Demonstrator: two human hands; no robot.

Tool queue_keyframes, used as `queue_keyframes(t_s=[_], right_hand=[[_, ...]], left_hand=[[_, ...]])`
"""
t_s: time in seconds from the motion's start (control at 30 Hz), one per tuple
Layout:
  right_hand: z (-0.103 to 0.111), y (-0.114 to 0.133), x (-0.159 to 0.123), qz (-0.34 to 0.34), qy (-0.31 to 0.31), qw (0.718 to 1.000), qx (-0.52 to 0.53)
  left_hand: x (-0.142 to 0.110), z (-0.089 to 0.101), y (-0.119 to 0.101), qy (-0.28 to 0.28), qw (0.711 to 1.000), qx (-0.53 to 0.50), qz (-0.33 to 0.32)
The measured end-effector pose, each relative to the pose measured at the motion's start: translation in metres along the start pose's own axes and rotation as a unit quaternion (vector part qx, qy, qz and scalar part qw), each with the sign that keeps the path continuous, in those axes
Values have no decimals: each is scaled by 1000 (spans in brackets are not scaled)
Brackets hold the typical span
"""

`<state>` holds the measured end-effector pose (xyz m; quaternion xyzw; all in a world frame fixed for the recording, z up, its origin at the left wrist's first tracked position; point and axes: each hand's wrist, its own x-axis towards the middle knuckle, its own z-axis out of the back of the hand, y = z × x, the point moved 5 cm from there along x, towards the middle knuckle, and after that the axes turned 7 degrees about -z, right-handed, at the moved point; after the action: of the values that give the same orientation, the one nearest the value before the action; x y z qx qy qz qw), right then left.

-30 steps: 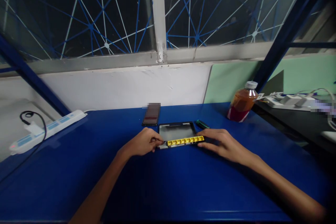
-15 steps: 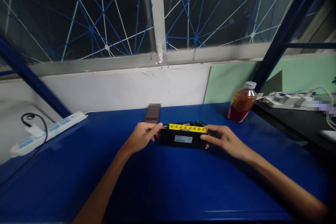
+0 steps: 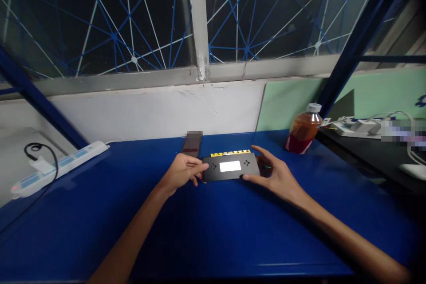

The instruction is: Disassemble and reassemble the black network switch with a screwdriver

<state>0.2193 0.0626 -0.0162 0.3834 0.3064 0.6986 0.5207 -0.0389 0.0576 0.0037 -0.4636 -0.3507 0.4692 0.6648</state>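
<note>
A black network switch with a row of yellow ports along its far edge is held just above the blue table. Its flat underside, with a white label and two cross-shaped mounting slots, faces me. My left hand pinches the left end, thumb on top. Around the right end spreads my right hand, thumb at the near edge and index finger by the far corner. Behind the right fingers a small green thing shows, mostly hidden.
Beyond my left hand lies a dark phone. A bottle of orange drink stands at the back right of the blue table. On the left is a white power strip with a black cable. More plugs and cables crowd the black surface at right.
The switch has tipped so that its labelled underside faces up and the yellow ports point away. My right hand has shifted slightly left and its fingers have spread wider.
</note>
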Motion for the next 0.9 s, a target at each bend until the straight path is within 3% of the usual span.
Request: queue_keyframes(t_s=[0.13,0.43,0.9], right_hand=[[-9,0,-4,57,24,991,-119],[-14,4,-4,134,-6,968,-210],[-12,3,0,122,37,950,-283]], left_hand=[[0,3,5,3,999,-20,25],[-1,11,13,-39,998,17,55],[0,3,20,8,996,71,59]])
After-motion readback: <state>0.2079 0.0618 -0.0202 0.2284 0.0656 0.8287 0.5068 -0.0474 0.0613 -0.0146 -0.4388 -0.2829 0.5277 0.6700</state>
